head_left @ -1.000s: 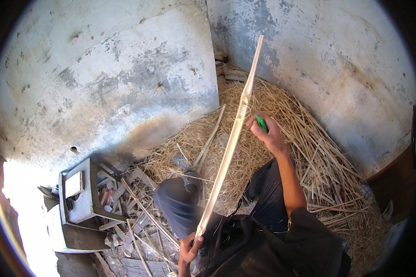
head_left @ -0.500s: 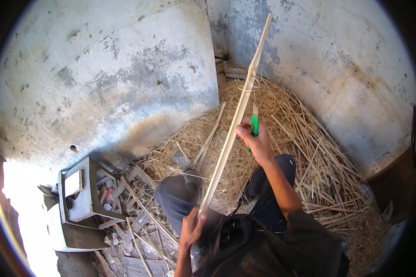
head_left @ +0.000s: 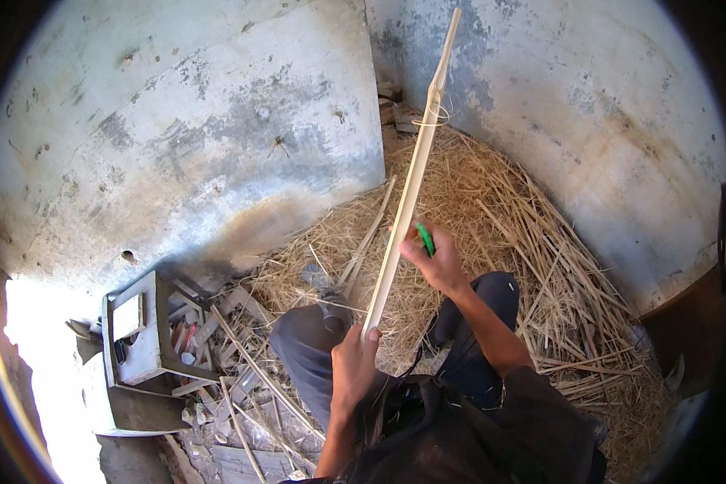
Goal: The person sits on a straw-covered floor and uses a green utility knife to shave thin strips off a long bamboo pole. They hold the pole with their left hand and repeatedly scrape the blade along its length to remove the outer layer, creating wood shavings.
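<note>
A long pale split-bamboo strip (head_left: 410, 187) slants up and away from my lap, with a swollen node near its narrow far end. Thin curled shavings (head_left: 438, 118) hang on it just below that node. My left hand (head_left: 354, 367) is closed around the strip's near end. Farther up, my right hand (head_left: 440, 262) grips a green-handled utility knife (head_left: 426, 239) beside the strip's right edge. The knife's blade is hidden, perhaps behind the strip. Whether the right fingers touch the bamboo I cannot tell for sure.
Straw-like shavings (head_left: 468, 189) cover the floor ahead, with bamboo strips (head_left: 573, 282) piled at the right. A wooden stool (head_left: 141, 331) lies on its side at the left among scraps. Peeling walls (head_left: 202, 121) stand behind, and loose strips (head_left: 258, 375) lie by my left knee.
My left hand has moved up and slightly right, pushing the strip farther away. My right hand has come down and toward me along it, and the knife has turned so its blade no longer shows.
</note>
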Demonstrator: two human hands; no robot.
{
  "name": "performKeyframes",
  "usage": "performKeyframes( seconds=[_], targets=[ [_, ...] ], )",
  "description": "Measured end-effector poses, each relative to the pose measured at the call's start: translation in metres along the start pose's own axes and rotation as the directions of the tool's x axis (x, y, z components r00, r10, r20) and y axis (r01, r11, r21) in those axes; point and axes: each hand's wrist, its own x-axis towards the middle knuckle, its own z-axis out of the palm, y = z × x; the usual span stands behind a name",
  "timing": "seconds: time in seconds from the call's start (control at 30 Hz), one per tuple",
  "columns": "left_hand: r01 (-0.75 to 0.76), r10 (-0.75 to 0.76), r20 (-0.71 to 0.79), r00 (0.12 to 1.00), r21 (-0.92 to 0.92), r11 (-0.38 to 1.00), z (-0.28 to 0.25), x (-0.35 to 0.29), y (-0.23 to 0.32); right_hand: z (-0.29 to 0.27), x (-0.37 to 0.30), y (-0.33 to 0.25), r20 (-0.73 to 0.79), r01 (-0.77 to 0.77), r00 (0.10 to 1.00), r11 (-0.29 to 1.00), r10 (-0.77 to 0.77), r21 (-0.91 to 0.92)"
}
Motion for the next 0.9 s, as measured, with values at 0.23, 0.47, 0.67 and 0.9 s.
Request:
performKeyframes(
  seconds=[0.23,0.47,0.67,0.9],
  targets=[
    [0.049,-0.045,0.045,0.998,-0.081,0.996,0.001,0.005,0.004,0.010,0.001,-0.009,0.014,-0.073,0.997,0.991,0.072,0.109],
    [0.054,-0.051,0.085,0.995,-0.034,0.998,-0.002,0.003,-0.008,0.004,0.008,-0.017,-0.011,-0.136,0.990,0.984,0.138,0.113],
    [0.001,0.000,-0.020,1.000,0.073,0.997,0.004,0.007,-0.002,0.006,-0.001,0.004,0.012,0.101,0.995,0.995,-0.101,0.025],
    [-0.116,0.116,-0.198,0.973,0.011,0.993,0.004,0.023,0.023,0.026,-0.015,-0.008,0.301,0.509,0.856,0.784,-0.420,-0.355]
  ],
)
